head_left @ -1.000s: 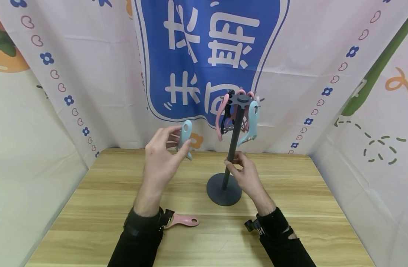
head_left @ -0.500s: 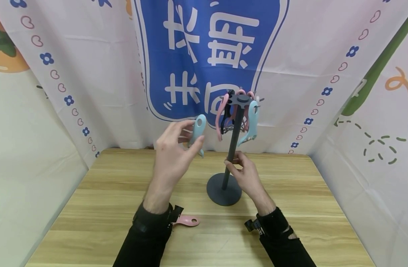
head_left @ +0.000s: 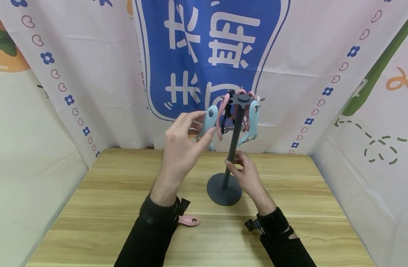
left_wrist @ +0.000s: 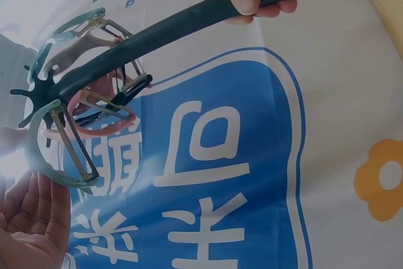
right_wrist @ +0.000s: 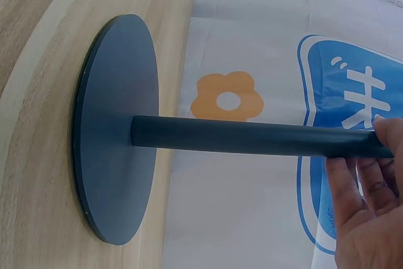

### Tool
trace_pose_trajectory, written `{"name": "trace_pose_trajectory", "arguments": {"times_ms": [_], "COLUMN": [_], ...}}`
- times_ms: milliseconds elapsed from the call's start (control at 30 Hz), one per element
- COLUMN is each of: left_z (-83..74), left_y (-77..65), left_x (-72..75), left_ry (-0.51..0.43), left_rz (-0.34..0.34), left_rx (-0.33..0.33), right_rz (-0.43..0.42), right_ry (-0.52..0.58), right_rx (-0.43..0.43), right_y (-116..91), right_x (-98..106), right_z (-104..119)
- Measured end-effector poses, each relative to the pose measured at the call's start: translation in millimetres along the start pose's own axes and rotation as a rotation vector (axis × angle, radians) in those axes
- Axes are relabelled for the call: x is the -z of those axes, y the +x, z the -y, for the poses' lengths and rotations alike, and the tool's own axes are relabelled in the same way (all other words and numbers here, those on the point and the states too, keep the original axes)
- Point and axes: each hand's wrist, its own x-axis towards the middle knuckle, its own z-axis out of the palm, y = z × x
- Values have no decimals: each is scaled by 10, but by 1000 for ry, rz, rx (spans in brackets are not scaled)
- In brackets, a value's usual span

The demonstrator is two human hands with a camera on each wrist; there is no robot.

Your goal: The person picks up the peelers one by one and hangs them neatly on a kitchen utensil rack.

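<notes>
Between its thumb and fingers my left hand (head_left: 183,142) pinches a light blue peeler (head_left: 210,118), upright with its handle hole at the top. It is just left of the hooks of a dark grey rack (head_left: 236,129). In the left wrist view, that peeler's curved handle (left_wrist: 39,155) and metal blade appear close to the hooked top. Whether it touches a hook I cannot tell. My right hand (head_left: 246,174) grips the rack's pole (right_wrist: 252,137) at mid-height. From the hooks hang another light blue peeler (head_left: 253,118) and several others, pink and dark, partly hidden.
A pink peeler (head_left: 190,221) lies on the wooden table (head_left: 107,207), partly behind my left wrist strap. The rack's round base (head_left: 220,193) stands on the table. A printed cloth (head_left: 117,92) hangs behind, with cloth walls at both sides.
My left hand has carried the light blue peeler right and slightly up, close to the rack's hooks. My right hand has stayed on the pole.
</notes>
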Motion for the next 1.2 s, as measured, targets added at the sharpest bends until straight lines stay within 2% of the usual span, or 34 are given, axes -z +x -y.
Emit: {"name": "trace_pose_trajectory", "arguments": {"times_ms": [567,800,1200], "left_z": [-163,-184,-161], "left_y": [238,286,273], "left_x": [-87,-123,-173], "left_ry": [1,14,28], "left_rz": [21,49,75], "left_rx": [-92,-97,-71], "right_rz": [-4,-3,-8], "right_ry": [17,14,5], "right_rx": [54,51,44], "right_y": [-13,-13,-10], "right_x": [-5,-3,-1], "right_z": [-6,-21,-27]}}
